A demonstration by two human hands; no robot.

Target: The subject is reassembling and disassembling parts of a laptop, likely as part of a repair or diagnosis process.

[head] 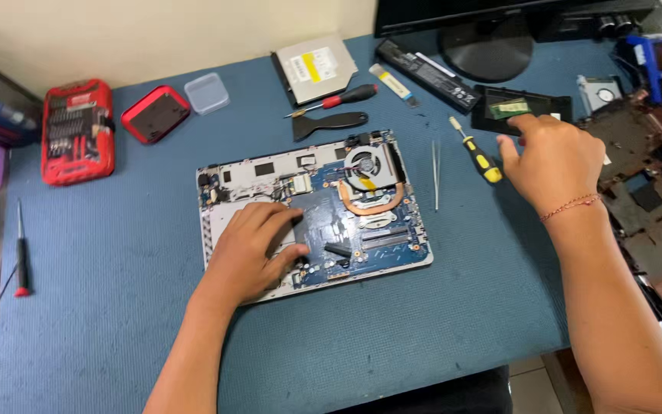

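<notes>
My left hand (250, 249) lies flat and unclenched on the opened laptop (312, 211), fingers spread over the blue circuit board near its left end, pressing down rather than gripping. The laptop sits in the middle of the blue mat (116, 307), its fan (363, 165) and curved copper pipe (373, 205) bare at the upper right. I judge the board stiff but thin and fragile, studded with small parts, so it is best held by its pale plastic edges, not by the components. My right hand (553, 161) is out to the right, fingers curled down at a small black cover (519, 107) with a green chip on it; I cannot tell whether I pinch anything, since my knuckles hide the fingertips. Just beside that hand lies a yellow-and-black screwdriver (475, 149), its handle rubbery and ridged, and thin steel tweezers (436, 172), smooth and springy-looking.
</notes>
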